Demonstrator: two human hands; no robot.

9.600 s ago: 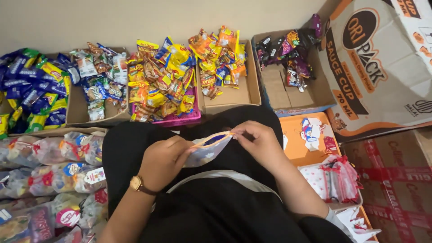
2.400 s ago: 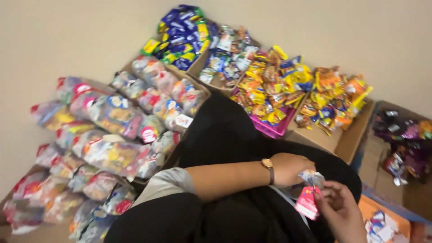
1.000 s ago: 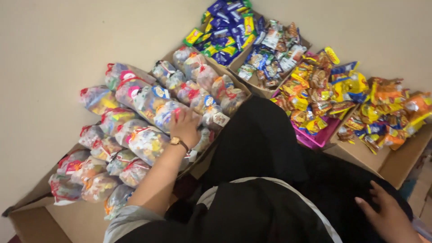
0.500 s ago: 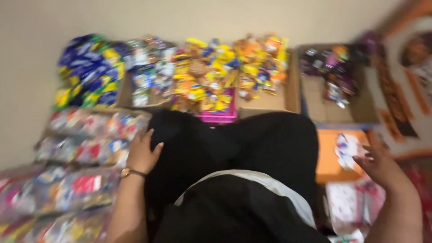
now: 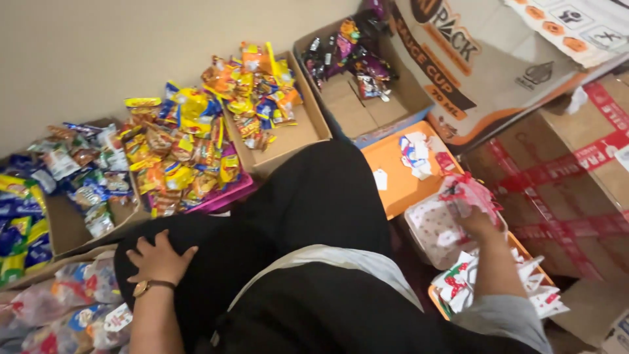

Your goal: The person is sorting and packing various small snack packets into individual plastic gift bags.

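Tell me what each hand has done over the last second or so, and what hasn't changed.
The left hand left the filled snack bags it was touching and now rests flat on the black-clad knee. The right hand moved off the lap, out to the right, into the stack of empty white drawstring pouches; whether it grips one is unclear. The boxes of snack packets along the wall are unchanged.

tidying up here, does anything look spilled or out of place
One small white tag lies alone on the orange tray, apart from the paper pile. Yellow snack packets overflow their pink tray. Nothing looks damaged.
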